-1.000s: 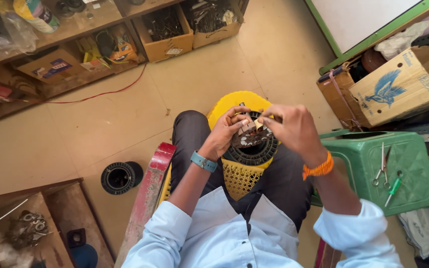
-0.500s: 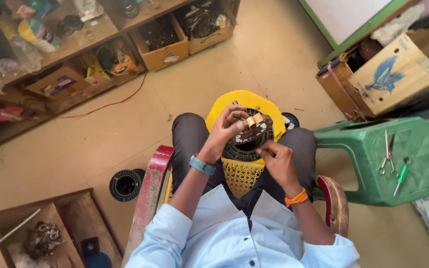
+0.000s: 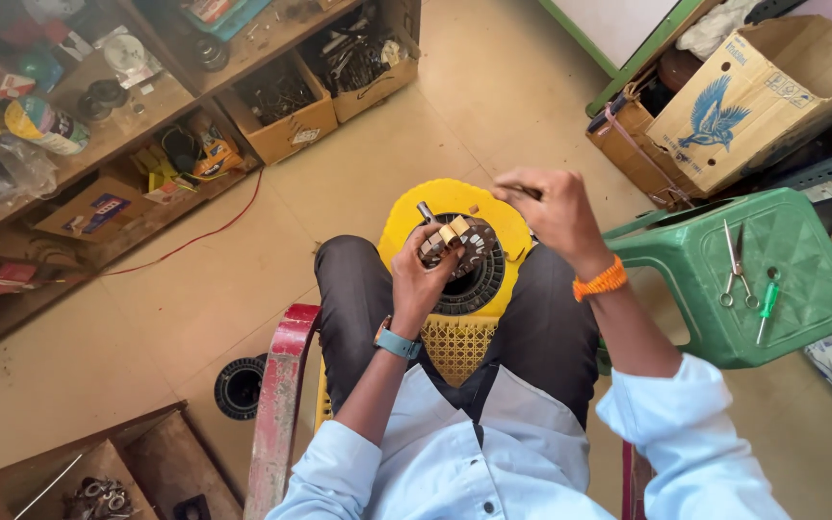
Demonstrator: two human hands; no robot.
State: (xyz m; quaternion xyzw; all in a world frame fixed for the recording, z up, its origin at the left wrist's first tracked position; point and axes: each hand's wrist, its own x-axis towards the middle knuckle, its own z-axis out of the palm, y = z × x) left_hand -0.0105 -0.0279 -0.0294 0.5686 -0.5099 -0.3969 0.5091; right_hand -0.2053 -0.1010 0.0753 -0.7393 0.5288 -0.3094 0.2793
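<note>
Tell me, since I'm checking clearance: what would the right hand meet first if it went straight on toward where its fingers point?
Probably the round motor part held by the left hand. The right hand points left above it, though depth is unclear.

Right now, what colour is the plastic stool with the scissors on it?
Green: the plastic stool carrying metal scissors, clearest in the head view.
</note>
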